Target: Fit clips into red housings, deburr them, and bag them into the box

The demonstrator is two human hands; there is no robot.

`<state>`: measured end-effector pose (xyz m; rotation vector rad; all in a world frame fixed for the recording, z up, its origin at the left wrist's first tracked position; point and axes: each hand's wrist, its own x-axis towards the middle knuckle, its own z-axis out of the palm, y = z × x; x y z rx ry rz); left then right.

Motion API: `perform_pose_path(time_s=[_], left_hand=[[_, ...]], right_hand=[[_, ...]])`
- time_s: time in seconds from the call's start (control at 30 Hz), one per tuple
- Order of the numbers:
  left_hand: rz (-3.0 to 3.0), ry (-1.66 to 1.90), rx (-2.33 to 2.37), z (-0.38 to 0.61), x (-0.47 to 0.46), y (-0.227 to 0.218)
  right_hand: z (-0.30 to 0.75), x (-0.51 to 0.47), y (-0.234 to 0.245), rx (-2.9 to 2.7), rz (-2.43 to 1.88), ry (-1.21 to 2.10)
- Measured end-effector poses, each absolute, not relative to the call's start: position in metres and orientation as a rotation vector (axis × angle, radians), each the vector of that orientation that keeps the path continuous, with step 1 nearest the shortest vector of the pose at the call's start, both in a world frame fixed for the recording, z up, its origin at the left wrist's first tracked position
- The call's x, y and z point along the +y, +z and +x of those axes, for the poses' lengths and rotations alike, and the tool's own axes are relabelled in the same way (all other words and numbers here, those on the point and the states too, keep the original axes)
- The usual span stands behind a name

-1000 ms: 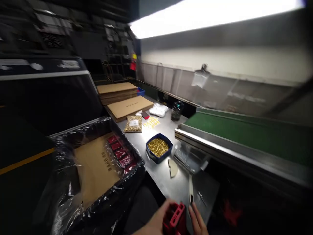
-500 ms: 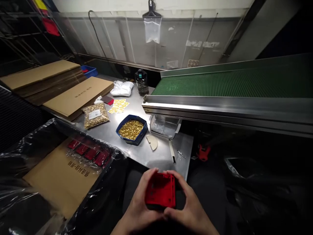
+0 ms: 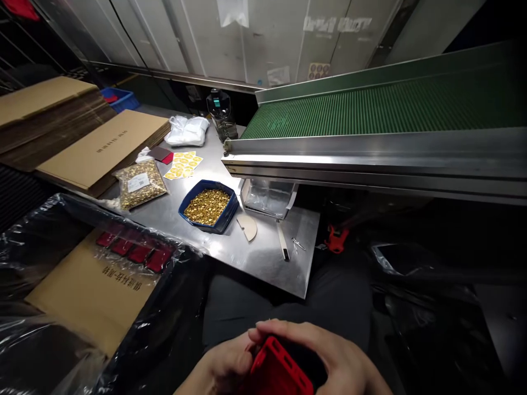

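Note:
A red hollow plastic casing [image 3: 280,370] is held low over my lap, at the bottom edge of the view. My left hand [image 3: 224,362] is closed on its left side, the thumb bent against it. My right hand [image 3: 329,351] curls over its top and right side, with fingertips meeting the left hand's. The casing is tilted, with slots along its raised edge, and its lower part is cut off by the frame. Nearest on the metal table [image 3: 263,269] lie a white-handled knife-like tool [image 3: 282,241], small metal pieces [image 3: 297,244] and a beige half-disc [image 3: 247,226].
A blue tray [image 3: 225,219] holds many small brass-coloured parts, with a bag [image 3: 140,184] of similar parts beside it. A green conveyor [image 3: 349,109] slopes above the table's right side. At left, a plastic-lined box [image 3: 53,206] contains cardboard and several red pieces [image 3: 135,253].
The casing has come down toward my lap and been turned, and my right hand now wraps over its top. The camera view has tipped downward.

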<state>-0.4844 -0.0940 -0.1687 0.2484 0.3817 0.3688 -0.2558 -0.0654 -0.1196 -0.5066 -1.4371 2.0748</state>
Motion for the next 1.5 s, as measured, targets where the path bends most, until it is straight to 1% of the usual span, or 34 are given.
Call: perform_pose_path(time_s=[0.13,0.33,0.47,0.67,0.87,1.07,1.23,1.4,1.5], left_hand=[[0.245,0.504,0.374,-0.478,-0.088,-0.15],[0.29,0.62,0.411,-0.466,-0.094,-0.128],[0.308,0.661,0.407,-0.463,-0.101,-0.13],[0.25,0.633,0.445,-0.466,-0.102,-0.134],[0.335,0.634,0.52,-0.471,-0.097,-0.132],[0.248,0.629,0.495,-0.474,-0.102,-0.131],[0.29,0.638,0.491,-0.474,-0.101,-0.13],[0.257,0.626,0.488,-0.476,-0.104,-0.133],[0.281,0.609,0.482,-0.477,-0.103,-0.132]], right_hand=[[-0.253,-0.072,-0.125,-1.333,-0.763,1.998],[-0.248,-0.076,-0.129,-1.13,-0.793,1.985],[-0.246,-0.076,-0.13,-1.098,-0.835,2.006],[-0.249,-0.08,-0.137,-1.033,-0.912,1.886],[-0.254,-0.082,-0.136,-1.029,-0.873,1.97],[-0.26,-0.088,-0.138,-1.009,-0.963,1.81],[-0.26,-0.086,-0.135,-1.08,-0.94,1.878],[-0.259,-0.085,-0.133,-1.069,-1.035,1.807],[-0.26,-0.084,-0.131,-1.069,-1.002,1.857]])
